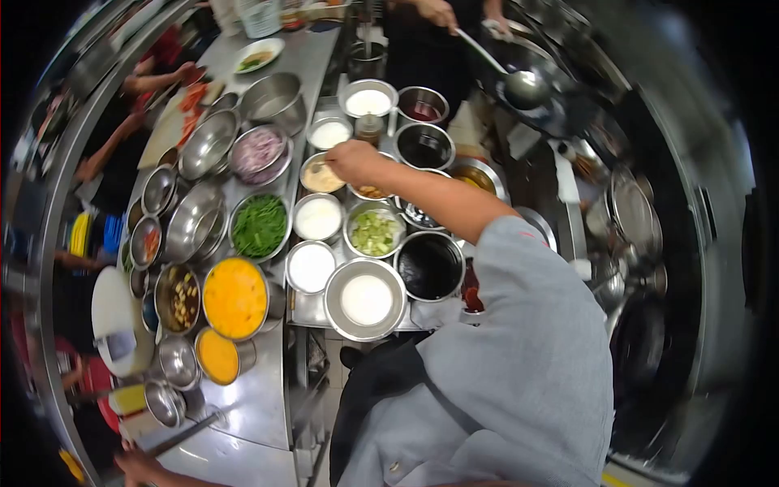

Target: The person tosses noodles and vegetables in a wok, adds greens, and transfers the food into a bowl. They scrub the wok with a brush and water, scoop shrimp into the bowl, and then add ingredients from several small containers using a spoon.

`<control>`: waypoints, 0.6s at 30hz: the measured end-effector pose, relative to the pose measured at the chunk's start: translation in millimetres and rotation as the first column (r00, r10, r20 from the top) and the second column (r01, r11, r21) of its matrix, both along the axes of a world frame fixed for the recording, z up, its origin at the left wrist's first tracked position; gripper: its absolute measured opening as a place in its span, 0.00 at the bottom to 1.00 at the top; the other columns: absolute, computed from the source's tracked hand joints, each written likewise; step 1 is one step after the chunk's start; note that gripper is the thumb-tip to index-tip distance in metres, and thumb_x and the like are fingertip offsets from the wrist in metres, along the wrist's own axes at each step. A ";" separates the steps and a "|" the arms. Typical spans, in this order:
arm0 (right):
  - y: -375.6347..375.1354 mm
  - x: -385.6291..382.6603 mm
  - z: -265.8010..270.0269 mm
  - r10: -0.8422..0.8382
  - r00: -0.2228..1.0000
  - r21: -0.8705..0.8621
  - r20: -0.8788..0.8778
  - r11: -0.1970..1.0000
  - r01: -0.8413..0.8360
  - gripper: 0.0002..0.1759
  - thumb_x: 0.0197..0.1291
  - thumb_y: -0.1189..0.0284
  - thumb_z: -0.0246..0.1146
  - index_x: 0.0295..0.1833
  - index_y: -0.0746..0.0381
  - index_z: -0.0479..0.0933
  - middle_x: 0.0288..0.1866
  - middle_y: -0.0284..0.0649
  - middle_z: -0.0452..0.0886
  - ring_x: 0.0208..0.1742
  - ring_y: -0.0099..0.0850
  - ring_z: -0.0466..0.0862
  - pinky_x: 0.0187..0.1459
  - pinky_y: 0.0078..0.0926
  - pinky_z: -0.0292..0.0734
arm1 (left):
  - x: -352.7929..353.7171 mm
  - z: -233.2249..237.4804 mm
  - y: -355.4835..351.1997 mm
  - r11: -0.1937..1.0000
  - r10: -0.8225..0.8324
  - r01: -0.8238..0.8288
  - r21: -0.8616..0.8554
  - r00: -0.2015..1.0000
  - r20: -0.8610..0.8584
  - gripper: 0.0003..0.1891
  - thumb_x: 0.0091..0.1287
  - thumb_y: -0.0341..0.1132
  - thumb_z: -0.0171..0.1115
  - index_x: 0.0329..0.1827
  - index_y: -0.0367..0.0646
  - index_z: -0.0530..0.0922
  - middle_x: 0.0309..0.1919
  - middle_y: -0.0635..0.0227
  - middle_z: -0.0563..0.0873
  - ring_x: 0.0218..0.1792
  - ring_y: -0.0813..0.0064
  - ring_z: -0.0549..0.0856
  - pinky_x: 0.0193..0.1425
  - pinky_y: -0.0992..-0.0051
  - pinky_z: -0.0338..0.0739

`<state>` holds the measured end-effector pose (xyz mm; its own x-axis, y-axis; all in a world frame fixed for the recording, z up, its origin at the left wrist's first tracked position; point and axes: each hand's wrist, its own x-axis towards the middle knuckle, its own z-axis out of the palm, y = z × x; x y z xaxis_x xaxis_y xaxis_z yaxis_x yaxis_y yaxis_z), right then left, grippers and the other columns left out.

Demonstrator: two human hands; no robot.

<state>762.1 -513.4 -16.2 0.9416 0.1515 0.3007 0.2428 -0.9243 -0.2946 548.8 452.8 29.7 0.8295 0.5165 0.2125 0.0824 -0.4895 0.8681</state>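
Note:
My right hand (350, 162) reaches across the rows of containers, fingers closed at the rim of a small metal bowl of pale beige seasoning (323, 180). What the fingertips grip is hidden. Around it stand a bowl of white powder (331, 135), another white one (317, 217) and a bowl of chopped pale-green vegetable (374, 233). Under my forearm is a partly covered bowl of brown bits (372, 192). At the lower left edge my left hand (136, 466) is near a long metal bar (174, 438); its fingers are too small and blurred to read.
Pots of dark liquid (428, 266) stand on the right. Leafy greens (260, 226), chopped onion (258, 152) and yellow liquid (235, 297) fill bowls on the left counter. Across from me, a co-worker's hand (438, 15) holds a ladle (526, 88) over a wok (560, 109).

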 end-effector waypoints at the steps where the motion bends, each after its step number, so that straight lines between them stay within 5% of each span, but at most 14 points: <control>1: 2.7 -3.2 6.3 0.016 1.000 0.029 -0.015 0.999 -0.016 0.13 0.57 0.66 0.54 0.36 0.59 0.82 0.38 0.47 0.84 0.42 0.47 0.83 0.44 0.44 0.78 | 2.0 15.6 -2.6 0.882 -0.024 0.099 -0.462 0.986 0.166 0.26 0.68 0.35 0.50 0.69 0.45 0.59 0.44 0.60 0.76 0.43 0.67 0.77 0.46 0.61 0.76; 4: 9.3 -8.0 14.4 0.015 1.000 0.072 -0.012 0.997 -0.014 0.14 0.58 0.65 0.54 0.36 0.60 0.82 0.38 0.47 0.84 0.43 0.47 0.83 0.46 0.45 0.77 | -4.0 51.8 -69.7 0.919 0.331 -0.321 -0.229 0.944 0.002 0.24 0.70 0.36 0.48 0.69 0.49 0.58 0.39 0.65 0.75 0.37 0.68 0.76 0.38 0.66 0.76; 7: 9.5 -7.3 16.2 0.016 1.000 0.097 -0.001 0.995 -0.016 0.14 0.59 0.64 0.54 0.37 0.60 0.82 0.39 0.47 0.84 0.43 0.48 0.83 0.46 0.46 0.77 | -4.9 40.4 -38.9 0.941 0.322 -0.324 -0.093 0.946 -0.035 0.25 0.71 0.37 0.48 0.70 0.54 0.55 0.41 0.62 0.76 0.39 0.65 0.78 0.39 0.67 0.78; 10: 4.0 -4.6 15.7 0.023 1.000 0.077 0.016 0.997 -0.024 0.15 0.60 0.63 0.54 0.38 0.60 0.83 0.39 0.47 0.84 0.42 0.48 0.83 0.46 0.45 0.77 | -2.1 12.9 7.3 0.927 -0.070 0.049 -0.371 0.997 -0.043 0.17 0.75 0.37 0.40 0.59 0.34 0.63 0.63 0.55 0.72 0.64 0.61 0.71 0.69 0.66 0.64; 11: 2.7 -4.7 16.2 0.012 0.999 0.078 0.040 0.997 -0.015 0.15 0.60 0.62 0.54 0.38 0.59 0.83 0.39 0.48 0.84 0.42 0.48 0.83 0.46 0.44 0.78 | -3.6 29.3 -4.9 0.985 -0.162 0.169 0.031 0.973 -0.163 0.19 0.74 0.34 0.46 0.64 0.35 0.63 0.63 0.57 0.72 0.62 0.68 0.72 0.65 0.69 0.67; 12: 2.1 -5.1 19.6 -0.008 1.000 0.106 0.030 0.994 0.005 0.15 0.60 0.62 0.55 0.38 0.60 0.83 0.38 0.48 0.84 0.41 0.48 0.83 0.45 0.44 0.78 | -7.5 45.7 1.7 0.756 -0.530 0.446 -0.479 0.847 -0.046 0.23 0.72 0.42 0.44 0.69 0.54 0.56 0.63 0.58 0.69 0.65 0.53 0.69 0.68 0.54 0.64; 13: 1.3 -5.3 22.9 -0.027 0.999 0.133 0.017 0.991 0.025 0.16 0.60 0.62 0.55 0.38 0.60 0.83 0.37 0.49 0.84 0.40 0.48 0.83 0.45 0.44 0.78 | -6.4 12.7 24.9 0.960 -0.194 0.184 -0.211 0.981 -0.029 0.22 0.72 0.41 0.44 0.69 0.52 0.57 0.60 0.59 0.70 0.61 0.56 0.69 0.64 0.57 0.64; 14: -0.5 -4.4 23.7 -0.024 0.999 0.160 0.027 0.987 0.019 0.15 0.60 0.62 0.56 0.38 0.60 0.83 0.37 0.49 0.83 0.40 0.48 0.83 0.44 0.44 0.78 | -5.9 8.1 -4.3 0.993 0.009 -0.007 -0.119 1.000 0.015 0.22 0.72 0.40 0.43 0.68 0.51 0.58 0.57 0.60 0.71 0.57 0.59 0.68 0.60 0.60 0.64; 18: -9.4 -3.3 23.5 -0.035 0.999 0.176 0.005 0.984 0.034 0.12 0.58 0.66 0.58 0.38 0.61 0.83 0.34 0.49 0.84 0.37 0.48 0.83 0.43 0.43 0.78 | -10.9 23.3 -76.3 0.985 0.154 -0.147 -0.091 0.985 0.076 0.19 0.73 0.37 0.42 0.65 0.44 0.63 0.46 0.66 0.75 0.41 0.71 0.66 0.44 0.71 0.62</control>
<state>758.9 -522.8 7.3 0.9426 0.0632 0.3278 0.2150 -0.8660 -0.4514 537.9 376.5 53.1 0.7222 0.6534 0.2270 0.0764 -0.4016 0.9126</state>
